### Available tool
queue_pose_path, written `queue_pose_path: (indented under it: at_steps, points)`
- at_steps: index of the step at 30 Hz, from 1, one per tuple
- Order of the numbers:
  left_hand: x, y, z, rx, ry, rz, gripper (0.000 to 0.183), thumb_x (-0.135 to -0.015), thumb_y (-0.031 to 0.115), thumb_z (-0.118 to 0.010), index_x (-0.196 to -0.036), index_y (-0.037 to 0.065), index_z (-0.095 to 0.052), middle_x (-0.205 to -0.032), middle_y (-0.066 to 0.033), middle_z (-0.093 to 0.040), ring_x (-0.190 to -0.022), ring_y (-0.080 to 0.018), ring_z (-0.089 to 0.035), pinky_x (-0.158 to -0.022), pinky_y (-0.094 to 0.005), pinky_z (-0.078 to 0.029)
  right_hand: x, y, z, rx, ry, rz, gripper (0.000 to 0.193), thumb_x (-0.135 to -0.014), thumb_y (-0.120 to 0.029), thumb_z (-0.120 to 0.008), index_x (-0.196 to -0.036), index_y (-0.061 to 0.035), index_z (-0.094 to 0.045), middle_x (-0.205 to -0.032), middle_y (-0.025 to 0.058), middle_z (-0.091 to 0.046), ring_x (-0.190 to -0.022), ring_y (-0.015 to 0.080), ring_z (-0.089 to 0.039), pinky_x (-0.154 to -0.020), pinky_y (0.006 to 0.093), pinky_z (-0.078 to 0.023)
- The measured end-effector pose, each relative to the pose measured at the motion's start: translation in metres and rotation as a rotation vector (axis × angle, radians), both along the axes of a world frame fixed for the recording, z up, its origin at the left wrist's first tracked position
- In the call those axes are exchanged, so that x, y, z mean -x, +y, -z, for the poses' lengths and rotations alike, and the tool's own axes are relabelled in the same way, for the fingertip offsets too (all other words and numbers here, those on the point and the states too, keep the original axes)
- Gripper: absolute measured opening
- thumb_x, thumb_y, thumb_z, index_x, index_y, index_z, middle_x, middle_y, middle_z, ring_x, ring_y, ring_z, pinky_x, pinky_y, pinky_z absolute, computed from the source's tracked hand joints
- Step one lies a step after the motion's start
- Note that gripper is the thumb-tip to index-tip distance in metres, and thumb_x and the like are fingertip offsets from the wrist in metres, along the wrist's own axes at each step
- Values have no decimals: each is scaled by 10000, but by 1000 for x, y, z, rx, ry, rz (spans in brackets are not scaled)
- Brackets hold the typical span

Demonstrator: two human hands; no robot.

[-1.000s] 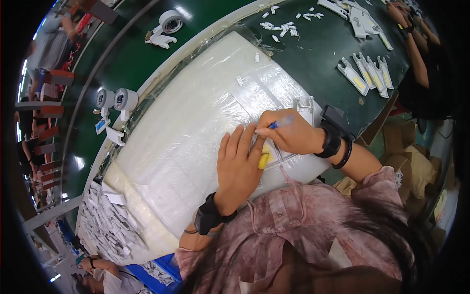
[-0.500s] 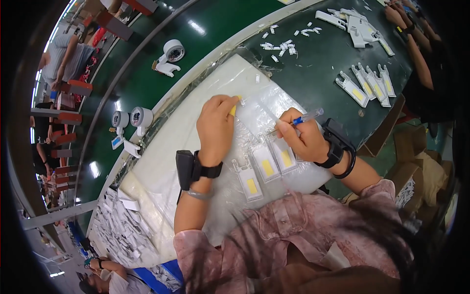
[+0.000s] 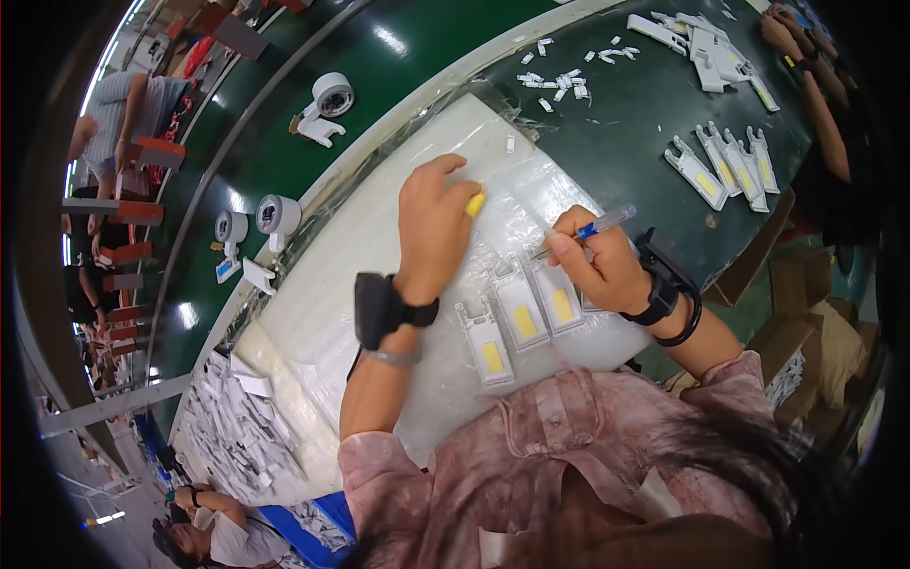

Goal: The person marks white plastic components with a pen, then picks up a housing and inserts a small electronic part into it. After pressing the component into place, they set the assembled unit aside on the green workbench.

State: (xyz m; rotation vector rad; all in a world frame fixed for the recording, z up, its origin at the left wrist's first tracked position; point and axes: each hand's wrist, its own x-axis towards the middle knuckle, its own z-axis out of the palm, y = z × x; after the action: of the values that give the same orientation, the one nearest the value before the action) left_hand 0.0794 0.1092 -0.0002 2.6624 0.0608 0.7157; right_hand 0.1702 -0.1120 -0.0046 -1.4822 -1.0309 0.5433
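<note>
A heap of loose white parts (image 3: pixel 237 436) lies well to the left of the left hand (image 3: pixel 431 228), nearer the body; two round white lamp heads (image 3: pixel 278 214) sit left of it. The left hand is over the white pad (image 3: pixel 332 275), fingers bent, a yellow cover (image 3: pixel 476 202) on one fingertip; whether it pinches anything cannot be told. Three white plates (image 3: pixel 515 292) with yellow panels lie side by side between the hands, on their near side; another edge shows under the right hand (image 3: pixel 602 264). That hand is closed around a blue-and-clear pen-like tool (image 3: pixel 607 221), its tip beside the top of the plates. Beyond both hands, small white pieces (image 3: pixel 566 83) are scattered on the counter (image 3: pixel 626 114). Right of the right hand, more yellow-panelled plates (image 3: pixel 746 175) form a separate group. The work seems partway along: pieces remain loose; which plates are finished is unclear.
</note>
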Motion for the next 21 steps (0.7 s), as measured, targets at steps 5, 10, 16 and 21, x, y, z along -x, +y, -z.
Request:
queue_pose_path:
  at_steps: [5,10,16,21]
  points:
    - [72,-31,-44,155,80,-25,219,-668,-2,-718,-880,39,-678,-1169,-146,-614,-1108,-356,-549,-948,-437,-427,-1,-2,-12,43,-8,-58,124,-985,-113,-545,-933,-9,-589,-769,63,-627,-678,105,-579,-611,257,-445]
    - [124,-60,-39,105,174,-106,263,-661,-3,-764,-901,65,-680,-1219,-115,-582,-1163,-348,-515,-955,-444,-415,16,-9,-25,-102,-380,-365,179,-890,-131,-642,-1055,-62,-655,-987,72,-675,-870,244,-652,-770,344,-495]
    - [127,-68,-21,92,125,-119,284,-635,-10,-766,-891,74,-675,-1225,-104,-582,-1177,-353,-514,-953,-451,-433,57,-16,-7,-111,-541,-669,305,-876,-173,-625,-1173,-108,-653,-1181,30,-658,-1198,226,-579,-1023,374,-396]
    - [128,-68,-10,38,82,-104,277,-643,17,-709,-917,52,-680,-1209,-125,-602,-1152,-360,-538,-973,-498,-448,66,-17,8,-94,-511,-649,303,-880,-192,-662,-1175,-125,-657,-1206,19,-655,-1228,183,-568,-1049,361,-382]
